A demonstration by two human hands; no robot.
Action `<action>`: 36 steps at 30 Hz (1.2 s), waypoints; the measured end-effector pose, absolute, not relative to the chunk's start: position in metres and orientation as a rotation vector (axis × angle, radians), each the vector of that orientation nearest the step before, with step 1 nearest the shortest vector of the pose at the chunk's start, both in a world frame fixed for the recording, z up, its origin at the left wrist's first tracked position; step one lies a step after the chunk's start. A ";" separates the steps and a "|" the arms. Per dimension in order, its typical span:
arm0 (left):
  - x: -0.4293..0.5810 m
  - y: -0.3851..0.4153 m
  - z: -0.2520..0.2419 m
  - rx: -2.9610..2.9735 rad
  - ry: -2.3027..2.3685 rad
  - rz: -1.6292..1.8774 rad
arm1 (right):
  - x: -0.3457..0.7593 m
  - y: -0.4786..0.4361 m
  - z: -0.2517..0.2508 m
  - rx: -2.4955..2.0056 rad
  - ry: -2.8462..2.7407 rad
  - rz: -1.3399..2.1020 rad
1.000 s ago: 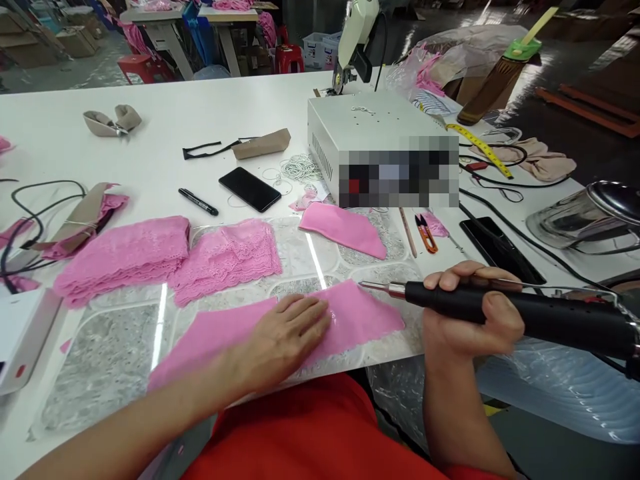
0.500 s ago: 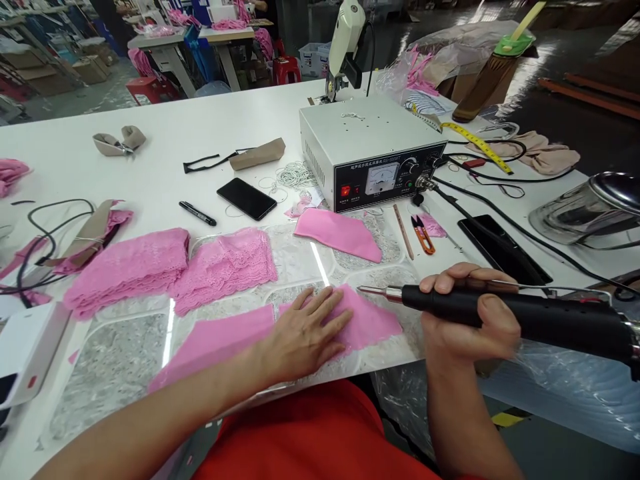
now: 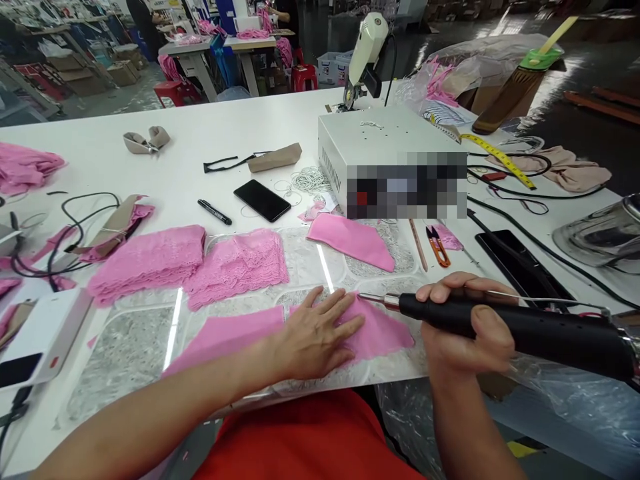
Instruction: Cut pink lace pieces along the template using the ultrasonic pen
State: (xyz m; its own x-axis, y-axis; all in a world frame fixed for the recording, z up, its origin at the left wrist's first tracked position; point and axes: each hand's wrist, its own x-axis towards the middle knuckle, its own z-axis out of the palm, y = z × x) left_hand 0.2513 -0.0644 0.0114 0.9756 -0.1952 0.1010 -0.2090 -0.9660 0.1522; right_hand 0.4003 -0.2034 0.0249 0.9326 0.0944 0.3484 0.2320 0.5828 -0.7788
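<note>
My left hand [image 3: 313, 337] lies flat with spread fingers on a pink fabric piece [image 3: 385, 333] near the table's front edge. My right hand [image 3: 467, 327] is wrapped round a black hand-held cutting tool [image 3: 520, 330]; its metal tip [image 3: 367, 297] touches the fabric's upper edge just beside my left fingertips. A second pink fabric piece [image 3: 225, 337] lies under my left wrist. The work sits on a patterned glass sheet [image 3: 125, 347].
Two stacks of pink lace [image 3: 150, 260] [image 3: 237, 263] lie behind my left hand, another pink piece [image 3: 350, 240] further right. A white control box [image 3: 390, 150], a phone [image 3: 261, 200], a marker [image 3: 214, 211], orange snips [image 3: 439, 245] and cables are on the table.
My left hand slid right over the fabric and spread its fingers. The tool tip came closer to the fabric edge. The camera shifted slightly left.
</note>
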 end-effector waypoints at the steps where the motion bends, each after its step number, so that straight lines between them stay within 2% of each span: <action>1: 0.252 -0.064 0.012 2.962 -0.305 0.126 | 0.400 -0.203 0.025 -0.949 -0.383 -0.084; 24: 0.254 -0.058 0.011 2.961 -0.339 0.125 | 0.403 -0.200 0.029 -0.968 -0.447 -0.115; 36: 0.257 -0.057 0.010 2.972 -0.374 0.205 | 0.416 -0.281 0.037 -1.075 -0.330 -0.232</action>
State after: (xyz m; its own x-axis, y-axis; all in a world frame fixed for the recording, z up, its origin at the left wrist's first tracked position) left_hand 0.2572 -0.0575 0.0104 0.9598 -0.2361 0.1519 -0.2551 -0.9594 0.1206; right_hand 0.4162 -0.2806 0.0371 0.9273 -0.0257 0.3734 0.3428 0.4591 -0.8196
